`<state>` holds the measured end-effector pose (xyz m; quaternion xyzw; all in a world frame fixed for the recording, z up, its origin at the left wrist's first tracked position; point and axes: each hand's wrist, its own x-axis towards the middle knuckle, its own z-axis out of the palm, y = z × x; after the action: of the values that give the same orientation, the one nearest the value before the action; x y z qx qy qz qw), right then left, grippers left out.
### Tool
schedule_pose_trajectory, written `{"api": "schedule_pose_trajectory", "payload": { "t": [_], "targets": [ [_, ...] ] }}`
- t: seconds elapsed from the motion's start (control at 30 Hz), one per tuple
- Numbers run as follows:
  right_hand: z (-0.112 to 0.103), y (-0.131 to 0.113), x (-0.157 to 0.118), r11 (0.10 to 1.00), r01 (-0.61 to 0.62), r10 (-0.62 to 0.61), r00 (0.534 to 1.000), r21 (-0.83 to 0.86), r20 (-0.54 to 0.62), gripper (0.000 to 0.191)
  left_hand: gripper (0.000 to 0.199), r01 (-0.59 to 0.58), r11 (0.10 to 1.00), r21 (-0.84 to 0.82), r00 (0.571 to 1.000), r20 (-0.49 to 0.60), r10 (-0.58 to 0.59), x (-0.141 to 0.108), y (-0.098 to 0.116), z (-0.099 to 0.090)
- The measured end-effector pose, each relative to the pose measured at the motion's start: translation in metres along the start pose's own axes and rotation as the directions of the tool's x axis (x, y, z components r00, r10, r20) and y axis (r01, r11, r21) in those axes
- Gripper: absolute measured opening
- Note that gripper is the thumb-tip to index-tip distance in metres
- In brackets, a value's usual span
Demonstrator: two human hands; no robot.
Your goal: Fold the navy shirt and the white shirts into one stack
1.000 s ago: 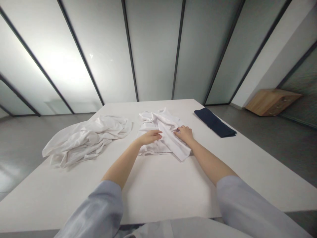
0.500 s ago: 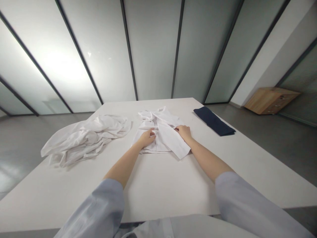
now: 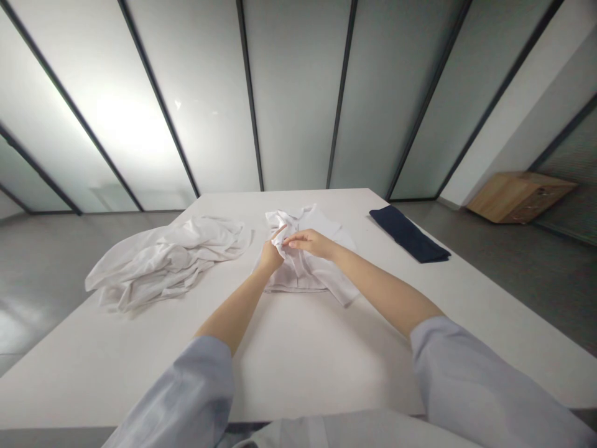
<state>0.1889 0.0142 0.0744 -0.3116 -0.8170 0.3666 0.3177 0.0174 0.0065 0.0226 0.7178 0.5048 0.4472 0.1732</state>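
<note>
A crumpled white shirt (image 3: pixel 303 277) lies bunched on the white table (image 3: pixel 321 367), directly under both hands. The left hand (image 3: pixel 271 256) is clenched on a raised pinch of its collar-end fabric. The right hand (image 3: pixel 310 242) reaches across just beside it, fingers extended over the cloth; whether it grips, I cannot tell. Further left of the left hand sits a heap of white fabric (image 3: pixel 163 261); right of the right hand, a folded navy cloth (image 3: pixel 409 233).
</note>
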Motion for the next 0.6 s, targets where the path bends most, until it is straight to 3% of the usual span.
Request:
{"api": "schedule_pose_trajectory", "payload": {
  "t": [0.07,0.13,0.2,0.27,0.33,0.4,0.47,0.6],
  "targets": [
    [0.008,0.000,-0.001,0.996,0.014,-0.019,0.999,-0.093,-0.049,0.036,0.043,0.026,0.995,-0.093,0.991,-0.126,-0.037,0.009,-0.009,-0.010],
    [0.009,0.010,-0.006,0.950,-0.102,0.052,0.983,-0.295,-0.174,0.044,0.037,0.109,0.969,-0.220,0.929,-0.323,-0.178,0.021,-0.018,-0.024],
    [0.006,0.025,-0.015,0.811,-0.316,0.207,0.942,-0.492,-0.264,0.060,0.037,0.157,0.908,-0.388,0.766,-0.533,-0.360,0.033,-0.026,-0.045],
    [0.001,0.041,-0.025,0.630,-0.477,0.381,0.878,-0.613,-0.291,0.077,0.037,0.086,0.879,-0.469,0.601,-0.679,-0.421,0.043,-0.032,-0.070],
    [-0.002,0.053,-0.035,0.511,-0.532,0.473,0.830,-0.675,-0.297,0.081,0.041,0.023,0.897,-0.442,0.532,-0.754,-0.385,0.046,-0.033,-0.094],
    [-0.005,0.059,-0.042,0.471,-0.537,0.472,0.824,-0.699,-0.315,0.067,0.049,-0.017,0.930,-0.368,0.497,-0.810,-0.311,0.044,-0.033,-0.112],
    [-0.011,0.062,-0.045,0.477,-0.546,0.452,0.824,-0.688,-0.341,0.047,0.064,-0.028,0.960,-0.280,0.491,-0.840,-0.231,0.040,-0.033,-0.123],
    [-0.042,0.067,-0.045,0.624,-0.530,0.446,0.845,-0.574,-0.296,0.025,0.073,0.080,0.977,-0.200,0.565,-0.798,-0.210,0.035,-0.043,-0.128]
  ]
}}
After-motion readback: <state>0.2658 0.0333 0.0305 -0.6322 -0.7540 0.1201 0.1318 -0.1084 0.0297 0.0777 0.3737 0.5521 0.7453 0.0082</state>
